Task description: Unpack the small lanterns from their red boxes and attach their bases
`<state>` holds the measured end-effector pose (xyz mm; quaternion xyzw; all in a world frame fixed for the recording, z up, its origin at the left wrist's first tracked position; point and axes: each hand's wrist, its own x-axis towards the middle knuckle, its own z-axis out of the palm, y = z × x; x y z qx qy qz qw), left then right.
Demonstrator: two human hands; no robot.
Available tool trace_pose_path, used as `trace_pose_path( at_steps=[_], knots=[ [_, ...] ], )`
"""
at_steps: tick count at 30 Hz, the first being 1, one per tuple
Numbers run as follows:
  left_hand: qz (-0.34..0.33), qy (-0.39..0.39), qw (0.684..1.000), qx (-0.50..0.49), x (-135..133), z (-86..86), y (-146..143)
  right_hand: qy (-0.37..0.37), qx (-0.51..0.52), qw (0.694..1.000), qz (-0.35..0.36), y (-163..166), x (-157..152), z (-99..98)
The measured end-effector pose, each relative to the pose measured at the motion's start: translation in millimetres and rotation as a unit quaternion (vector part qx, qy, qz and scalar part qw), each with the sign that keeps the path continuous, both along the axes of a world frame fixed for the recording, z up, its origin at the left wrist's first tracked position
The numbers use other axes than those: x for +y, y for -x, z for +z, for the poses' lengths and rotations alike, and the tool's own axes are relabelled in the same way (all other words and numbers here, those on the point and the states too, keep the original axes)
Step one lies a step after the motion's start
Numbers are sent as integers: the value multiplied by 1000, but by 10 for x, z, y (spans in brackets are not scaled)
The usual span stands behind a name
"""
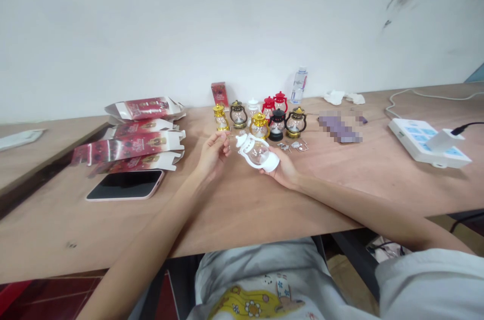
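Observation:
My right hand (283, 171) grips the base of a small white toy lantern (257, 150). The lantern is tilted, its top pointing up and left toward my other hand. My left hand (215, 153) is closed in a pinch just left of the lantern's top; what lies between the fingertips is too small to make out. Beyond both hands stand several more lanterns, among them a gold one (221, 118), a bronze one (238, 115), a black one (277, 126) and a red one (280, 102). Small metal hooks or clips (297, 145) lie in front of them.
Flattened red boxes (139, 141) are piled at the left, with a phone (126, 185) in front. A small red box (220, 94) and a water bottle (299, 85) stand by the wall. Rightward are a blurred-out purple item (340, 128) and a white power strip (427, 141) with cables.

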<state>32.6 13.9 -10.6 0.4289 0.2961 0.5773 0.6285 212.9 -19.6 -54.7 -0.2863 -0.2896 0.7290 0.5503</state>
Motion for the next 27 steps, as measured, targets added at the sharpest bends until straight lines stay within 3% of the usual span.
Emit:
trace_pose_path(
  at_steps=[21, 27],
  knots=[
    [-9, -8, 1000, 6, -8, -34, -4, 7, 0, 1000, 4, 4, -15, 26],
    [-39, 20, 997, 63, 44, -28, 33, -27, -3, 1000, 11, -1, -12, -11]
  ],
)
